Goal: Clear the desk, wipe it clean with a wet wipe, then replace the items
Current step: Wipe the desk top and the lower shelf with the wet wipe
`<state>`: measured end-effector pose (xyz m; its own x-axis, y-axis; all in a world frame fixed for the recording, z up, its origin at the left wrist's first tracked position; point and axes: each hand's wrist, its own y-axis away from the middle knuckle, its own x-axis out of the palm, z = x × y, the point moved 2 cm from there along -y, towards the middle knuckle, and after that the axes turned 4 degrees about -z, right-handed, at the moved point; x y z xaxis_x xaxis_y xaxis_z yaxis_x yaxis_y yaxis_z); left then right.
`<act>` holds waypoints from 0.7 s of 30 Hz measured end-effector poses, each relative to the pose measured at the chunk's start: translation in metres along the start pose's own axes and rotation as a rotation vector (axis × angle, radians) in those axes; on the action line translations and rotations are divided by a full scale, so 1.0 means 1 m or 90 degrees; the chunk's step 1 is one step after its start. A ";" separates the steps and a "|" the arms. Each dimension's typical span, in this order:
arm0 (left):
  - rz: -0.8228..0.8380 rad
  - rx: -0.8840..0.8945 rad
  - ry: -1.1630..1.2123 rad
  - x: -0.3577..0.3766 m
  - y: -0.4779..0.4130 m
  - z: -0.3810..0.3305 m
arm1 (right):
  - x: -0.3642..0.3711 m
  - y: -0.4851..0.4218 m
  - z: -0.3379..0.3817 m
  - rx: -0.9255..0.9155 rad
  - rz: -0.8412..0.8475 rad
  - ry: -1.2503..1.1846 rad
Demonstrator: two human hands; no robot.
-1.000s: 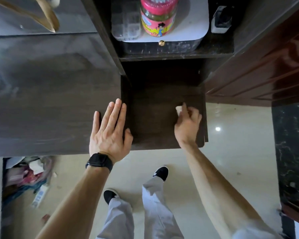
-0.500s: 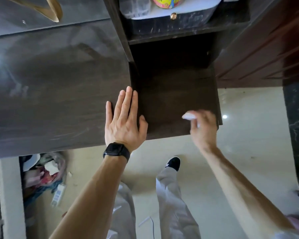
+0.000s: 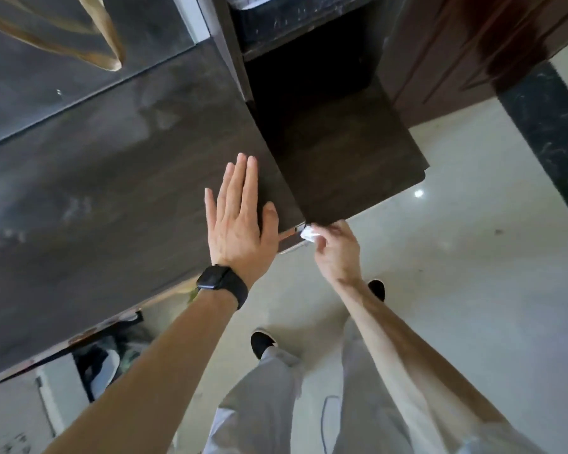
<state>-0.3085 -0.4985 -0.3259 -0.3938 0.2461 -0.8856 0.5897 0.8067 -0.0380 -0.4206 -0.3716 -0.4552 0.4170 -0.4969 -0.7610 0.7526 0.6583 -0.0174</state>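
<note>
The dark wood desk [image 3: 105, 198] fills the left and middle of the head view, its top bare. A lower dark shelf surface [image 3: 351, 172] adjoins it on the right. My left hand [image 3: 240, 221] lies flat on the desk near its front right corner, fingers together, a black watch on the wrist. My right hand [image 3: 336, 249] pinches a crumpled white wet wipe [image 3: 309, 233] against the front edge where desk and lower shelf meet.
A wooden hanger [image 3: 89, 44] lies at the desk's far left. A reddish-brown door [image 3: 466, 47] stands at the right with a black marble strip [image 3: 551, 132]. Pale tile floor [image 3: 456, 273], my legs and black shoes are below. Clutter sits under the desk at left.
My right hand with the wipe has slid from the lower shelf's top, toward me and left, down to its front edge. The view has tilted and shifted; the shelf items have left the frame.
</note>
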 end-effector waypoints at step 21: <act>0.116 -0.007 -0.213 -0.041 0.099 0.130 | 0.040 0.053 0.068 0.302 -0.138 -0.050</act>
<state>-0.1422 -0.4986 -0.3531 -0.0303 0.1992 -0.9795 0.6205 0.7720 0.1378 -0.3291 -0.3945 -0.4421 0.2488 -0.6462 -0.7215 0.9663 0.2163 0.1395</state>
